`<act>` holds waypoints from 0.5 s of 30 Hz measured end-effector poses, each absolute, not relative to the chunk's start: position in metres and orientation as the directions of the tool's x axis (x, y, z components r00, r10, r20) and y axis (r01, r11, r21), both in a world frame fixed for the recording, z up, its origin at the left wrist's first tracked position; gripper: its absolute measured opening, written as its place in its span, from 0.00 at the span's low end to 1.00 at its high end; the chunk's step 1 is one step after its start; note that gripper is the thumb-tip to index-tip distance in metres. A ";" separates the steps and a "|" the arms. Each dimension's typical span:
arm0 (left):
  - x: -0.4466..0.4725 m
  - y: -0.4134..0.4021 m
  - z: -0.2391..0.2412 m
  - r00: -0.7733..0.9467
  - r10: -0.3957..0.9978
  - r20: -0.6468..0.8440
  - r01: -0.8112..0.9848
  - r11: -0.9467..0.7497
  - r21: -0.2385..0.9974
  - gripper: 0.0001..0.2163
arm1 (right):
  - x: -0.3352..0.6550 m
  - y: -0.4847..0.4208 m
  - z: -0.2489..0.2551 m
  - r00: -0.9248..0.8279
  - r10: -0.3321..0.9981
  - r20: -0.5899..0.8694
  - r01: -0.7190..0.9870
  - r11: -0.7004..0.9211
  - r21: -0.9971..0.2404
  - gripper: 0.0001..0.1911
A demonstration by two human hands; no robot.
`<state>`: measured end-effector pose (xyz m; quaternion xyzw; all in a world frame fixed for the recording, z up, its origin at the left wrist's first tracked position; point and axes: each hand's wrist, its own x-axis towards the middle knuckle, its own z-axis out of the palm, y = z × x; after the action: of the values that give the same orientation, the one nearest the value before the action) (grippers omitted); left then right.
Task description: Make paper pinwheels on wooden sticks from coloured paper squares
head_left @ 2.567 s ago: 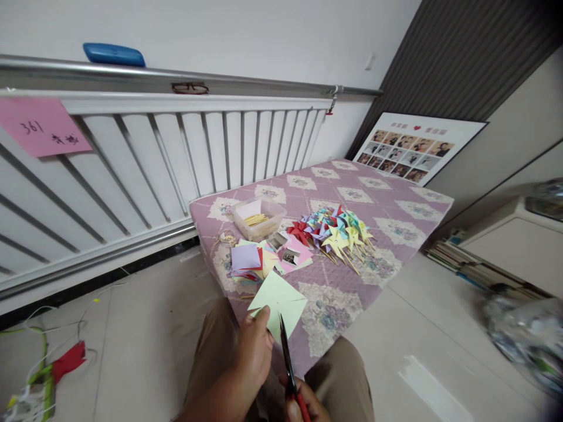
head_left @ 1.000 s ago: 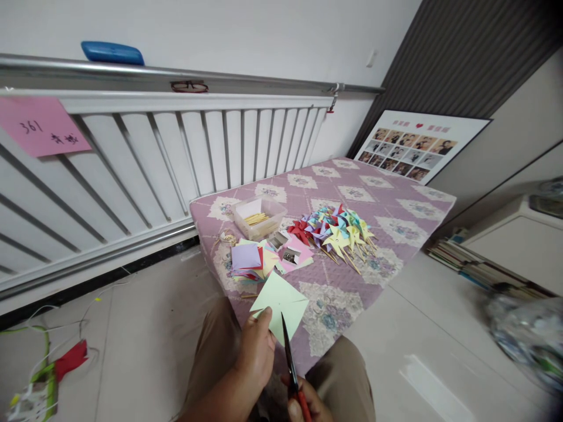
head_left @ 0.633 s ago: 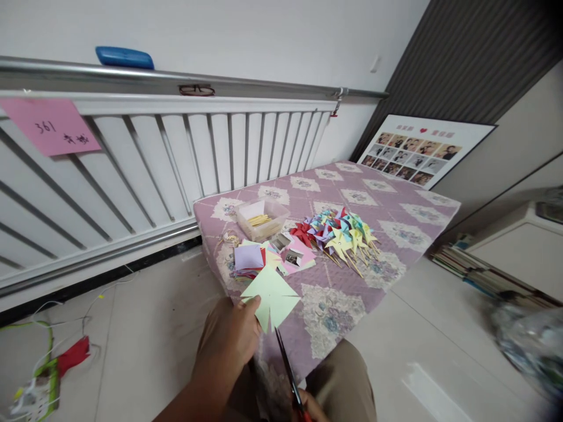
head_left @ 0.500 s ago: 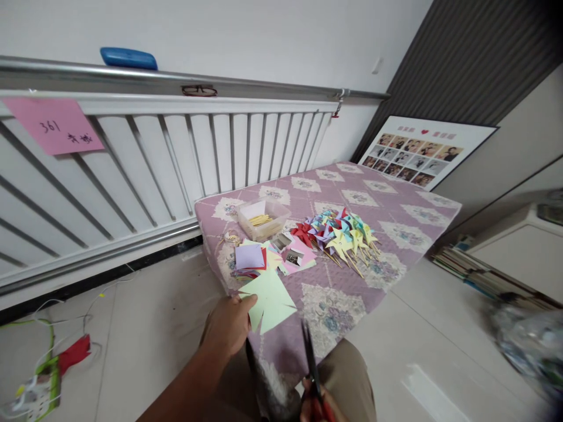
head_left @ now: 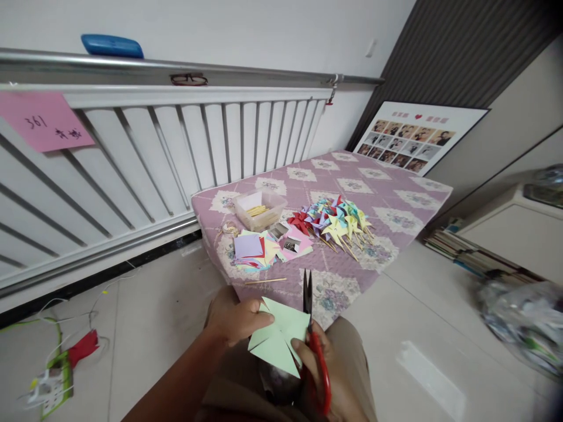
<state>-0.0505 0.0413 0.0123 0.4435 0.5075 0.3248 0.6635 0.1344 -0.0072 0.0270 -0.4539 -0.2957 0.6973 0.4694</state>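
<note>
A pale green paper square (head_left: 281,328), slit inward from its corners, is held above my lap at the near table edge. My left hand (head_left: 246,321) pinches its left side between thumb and fingers. Red-handled scissors (head_left: 320,357) sit in my right hand (head_left: 323,363), blades pointing away from me and slightly apart. The right thumb also rests on the paper's right side. Beyond the paper lies a single thin wooden stick (head_left: 266,281). A stack of coloured paper squares (head_left: 248,246) is behind it, beside small boxes of metal pins (head_left: 291,245).
Finished paper pinwheels (head_left: 338,223) on sticks are heaped mid-table. A clear plastic box (head_left: 259,210) holds more sticks. The patterned tablecloth (head_left: 373,173) covers the table, with a radiator (head_left: 246,135) behind. A power strip (head_left: 55,387) and cables lie on the floor at left.
My left hand has drawn the green paper down and toward me, uncovering the stick. My right hand has come up with the scissors and now touches the paper's right side.
</note>
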 end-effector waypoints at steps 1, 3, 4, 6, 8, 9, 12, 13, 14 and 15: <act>-0.049 0.040 0.010 0.307 0.866 -0.393 -0.028 0.422 0.906 0.09 | 0.132 -0.008 0.024 -0.140 0.920 -0.365 -0.384 -0.390 -0.837 0.18; -0.045 0.037 0.006 0.362 0.849 -0.385 -0.214 0.478 0.852 0.12 | 0.131 -0.009 0.014 -0.089 0.918 -0.387 -0.368 -0.392 -0.843 0.19; -0.043 0.035 0.004 0.377 0.852 -0.362 -0.330 0.489 0.807 0.14 | 0.131 -0.010 0.008 -0.056 0.919 -0.391 -0.369 -0.383 -0.847 0.19; -0.036 0.028 0.002 0.427 0.856 -0.290 -0.518 0.494 0.698 0.20 | 0.132 -0.009 0.001 0.001 0.922 -0.386 -0.399 -0.353 -0.846 0.20; -0.029 0.019 0.000 0.474 0.848 -0.238 -0.599 0.509 0.618 0.23 | 0.132 -0.008 -0.003 0.040 0.931 -0.363 -0.443 -0.310 -0.842 0.20; -0.024 0.013 0.000 0.479 0.844 -0.241 -0.613 0.518 0.597 0.22 | 0.132 -0.008 -0.003 0.055 0.934 -0.353 -0.457 -0.291 -0.841 0.20; -0.007 -0.003 -0.006 0.429 0.851 -0.303 -0.632 0.522 0.573 0.17 | 0.131 -0.006 -0.001 0.087 0.943 -0.322 -0.467 -0.247 -0.849 0.18; 0.000 -0.007 -0.009 0.396 0.862 -0.315 -0.652 0.506 0.565 0.15 | 0.130 -0.006 -0.001 0.095 0.942 -0.321 -0.467 -0.242 -0.850 0.17; 0.006 -0.009 -0.012 0.361 0.875 -0.322 -0.685 0.483 0.545 0.14 | 0.129 -0.006 0.000 0.105 0.940 -0.324 -0.468 -0.240 -0.850 0.17; 0.011 -0.011 -0.014 0.320 0.892 -0.320 -0.722 0.448 0.527 0.14 | 0.128 -0.006 0.001 0.111 0.938 -0.328 -0.469 -0.241 -0.849 0.18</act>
<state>0.0114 -0.0106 -0.0139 0.1454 0.2920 0.5049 0.7992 0.1283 -0.0058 0.0010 -0.4844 -0.2419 0.6212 0.5665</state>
